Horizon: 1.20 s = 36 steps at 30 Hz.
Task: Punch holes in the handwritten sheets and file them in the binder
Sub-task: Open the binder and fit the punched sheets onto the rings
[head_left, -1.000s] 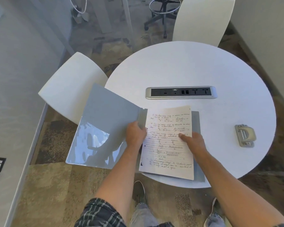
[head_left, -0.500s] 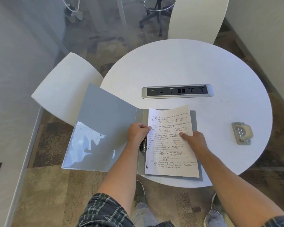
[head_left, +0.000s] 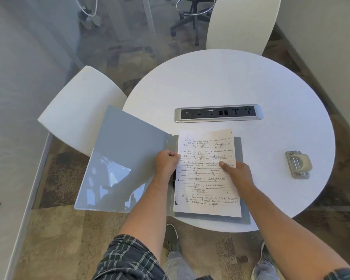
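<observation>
A grey binder (head_left: pixel 129 158) lies open at the near edge of the round white table (head_left: pixel 230 81), its front cover hanging out past the table's left edge. The handwritten sheets (head_left: pixel 206 190) lie on the binder's right half, their left edge at the rings. My left hand (head_left: pixel 167 163) grips that left edge at the spine, covering the ring mechanism. My right hand (head_left: pixel 237 170) presses flat on the middle of the top sheet. A beige and metal hole punch (head_left: pixel 297 164) sits on the table to the right, apart from both hands.
A silver power and data socket strip (head_left: pixel 218 113) is set into the table's middle. Two white chairs stand at the table, one at the left (head_left: pixel 79 110) under the binder cover and one at the back (head_left: pixel 242 23). An office stool (head_left: pixel 192 13) stands beyond.
The sheets have shifted right and squared up onto the binder's right half. My left hand has moved to their left edge at the rings; my right hand stays on the page.
</observation>
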Available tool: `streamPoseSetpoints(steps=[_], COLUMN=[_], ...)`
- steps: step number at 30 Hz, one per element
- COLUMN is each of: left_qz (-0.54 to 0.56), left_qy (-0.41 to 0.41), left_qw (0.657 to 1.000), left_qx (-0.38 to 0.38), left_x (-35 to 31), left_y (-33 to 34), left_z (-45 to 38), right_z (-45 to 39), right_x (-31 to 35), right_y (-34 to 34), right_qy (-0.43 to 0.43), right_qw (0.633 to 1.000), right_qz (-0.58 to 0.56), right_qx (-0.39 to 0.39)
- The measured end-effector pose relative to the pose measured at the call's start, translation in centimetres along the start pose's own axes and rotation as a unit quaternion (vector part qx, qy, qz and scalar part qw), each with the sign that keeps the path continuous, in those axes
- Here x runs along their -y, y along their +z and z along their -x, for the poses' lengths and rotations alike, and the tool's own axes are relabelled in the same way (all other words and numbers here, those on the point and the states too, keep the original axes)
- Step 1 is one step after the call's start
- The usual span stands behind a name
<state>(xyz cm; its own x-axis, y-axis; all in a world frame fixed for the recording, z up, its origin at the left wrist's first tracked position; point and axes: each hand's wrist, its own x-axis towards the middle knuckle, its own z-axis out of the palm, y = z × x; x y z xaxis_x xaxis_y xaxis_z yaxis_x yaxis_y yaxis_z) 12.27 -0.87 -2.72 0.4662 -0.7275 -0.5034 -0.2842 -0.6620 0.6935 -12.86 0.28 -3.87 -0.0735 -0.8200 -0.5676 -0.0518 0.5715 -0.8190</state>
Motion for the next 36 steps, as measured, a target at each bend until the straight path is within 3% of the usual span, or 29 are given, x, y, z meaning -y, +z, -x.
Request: streamPoseSetpoints(steps=[7, 13, 25, 36], left_qz=[-0.001, 0.008, 0.035, 0.058], left_qy=[0.0, -0.045, -0.12, -0.119], left_qw=[0.999, 0.995, 0.989, 0.986], left_qx=[0.053, 0.092, 0.084, 0.103], left_x=[0.4, 0.6, -0.7, -0.4], left_y=[-0.7, -0.5, 0.3, 0.1], left_z=[-0.3, -1.3, -1.4, -1.4], right_z=[-0.1, 0.6, 0.5, -0.3], right_x=[-0.6, -0.3, -0.7, -1.3], right_y=[-0.1, -0.8, -0.7, -1.2], right_qy=[0.007, 0.001, 0.016, 0.027], right_qw=[1.0, 1.0, 0.998, 0.999], right_qz=[0.011, -0.011, -0.05, -0.017], right_qx=[-0.017, 0.022, 0.027, 0.012])
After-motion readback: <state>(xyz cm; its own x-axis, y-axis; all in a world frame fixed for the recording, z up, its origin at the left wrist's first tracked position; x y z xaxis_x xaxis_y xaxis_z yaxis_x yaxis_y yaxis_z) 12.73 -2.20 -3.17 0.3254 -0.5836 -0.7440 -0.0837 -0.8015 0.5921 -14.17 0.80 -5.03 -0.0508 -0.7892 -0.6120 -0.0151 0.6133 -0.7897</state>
